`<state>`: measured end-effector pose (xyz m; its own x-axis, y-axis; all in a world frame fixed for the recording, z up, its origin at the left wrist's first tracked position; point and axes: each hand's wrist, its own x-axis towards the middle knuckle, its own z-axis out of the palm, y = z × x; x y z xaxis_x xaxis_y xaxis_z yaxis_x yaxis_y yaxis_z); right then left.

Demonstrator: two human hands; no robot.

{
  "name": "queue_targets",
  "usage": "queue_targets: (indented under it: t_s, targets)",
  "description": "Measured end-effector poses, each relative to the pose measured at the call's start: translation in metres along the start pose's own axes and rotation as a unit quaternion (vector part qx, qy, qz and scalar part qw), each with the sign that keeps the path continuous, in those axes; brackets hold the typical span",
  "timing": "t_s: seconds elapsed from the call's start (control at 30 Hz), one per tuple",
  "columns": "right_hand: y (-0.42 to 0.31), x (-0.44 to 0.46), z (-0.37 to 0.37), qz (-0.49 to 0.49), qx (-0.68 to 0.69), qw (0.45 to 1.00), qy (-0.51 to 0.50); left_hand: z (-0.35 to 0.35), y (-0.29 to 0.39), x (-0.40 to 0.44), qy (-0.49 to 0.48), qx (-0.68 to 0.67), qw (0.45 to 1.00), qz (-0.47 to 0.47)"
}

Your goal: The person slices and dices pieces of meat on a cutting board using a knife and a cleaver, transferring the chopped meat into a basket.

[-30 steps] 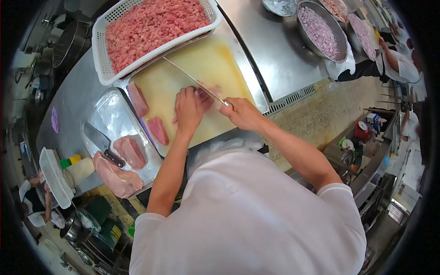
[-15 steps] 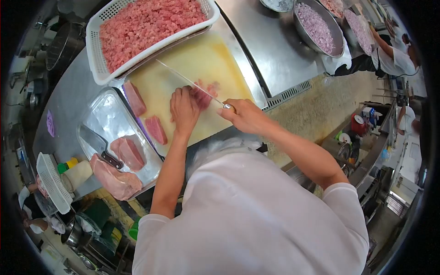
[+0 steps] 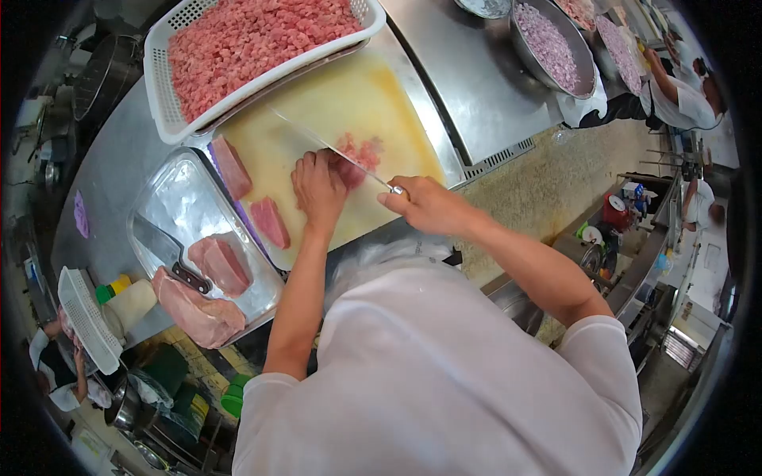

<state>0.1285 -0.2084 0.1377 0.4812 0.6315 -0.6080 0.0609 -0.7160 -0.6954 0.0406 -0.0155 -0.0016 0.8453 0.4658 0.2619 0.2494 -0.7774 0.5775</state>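
Observation:
My right hand (image 3: 432, 205) is closed round the handle of a long knife (image 3: 333, 149), whose thin blade slants up and left across the board. Under the blade lies a piece of raw meat (image 3: 349, 176), gripped at its left side by the curled fingers of my left hand (image 3: 319, 189). Small cut bits of meat (image 3: 367, 149) lie loose beyond the blade. All of this rests on a yellowish cutting board (image 3: 397, 103). Two more raw pieces, a meat strip (image 3: 232, 168) and a meat chunk (image 3: 270, 223), sit along the board's left edge.
A white basket (image 3: 159, 87) of diced meat stands at the board's far side. To the left, a metal tray (image 3: 181, 178) holds a cleaver (image 3: 165, 244) and large meat cuts (image 3: 198, 308). Bowls of chopped onion (image 3: 548, 47) stand far right, near a person (image 3: 683, 99).
The knife and my right hand have shifted slightly right and down. More cut bits show loose beyond the blade. My left hand stays on the meat.

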Motion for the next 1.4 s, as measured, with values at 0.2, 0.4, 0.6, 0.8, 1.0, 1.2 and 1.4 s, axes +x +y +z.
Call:
queue_targets:
  t_s: [0.2, 0.4, 0.6, 0.8, 1.0, 1.2, 1.4]
  targets:
    - [0.018, 0.045, 0.018, -0.056, -0.031, 0.997, 0.043, -0.007, 0.001, 0.006, -0.013, -0.013, 1.0, 0.016]
    - [-0.002, -0.003, 0.003, -0.029, -0.028, 0.999, 0.03, -0.003, -0.004, -0.003, 0.006, -0.012, 1.0, 0.003]
    - [0.023, 0.043, 0.035, -0.093, -0.045, 0.991, 0.083, -0.006, -0.005, 0.005, 0.002, 0.004, 1.0, 0.022]
    - [-0.005, -0.004, 0.013, -0.038, -0.038, 0.998, 0.044, -0.011, -0.006, -0.004, 0.013, -0.052, 0.999, 0.003]
    - [0.018, 0.043, 0.042, -0.103, -0.045, 0.991, 0.07, -0.008, -0.004, -0.003, 0.001, 0.01, 1.0, 0.008]
    - [-0.021, -0.001, 0.009, 0.038, -0.024, 0.999, -0.018, -0.015, -0.007, -0.008, 0.006, -0.047, 0.999, 0.002]
    - [0.003, 0.03, 0.034, -0.052, 0.022, 0.998, 0.004, -0.012, -0.007, -0.016, -0.013, -0.011, 1.0, 0.006]
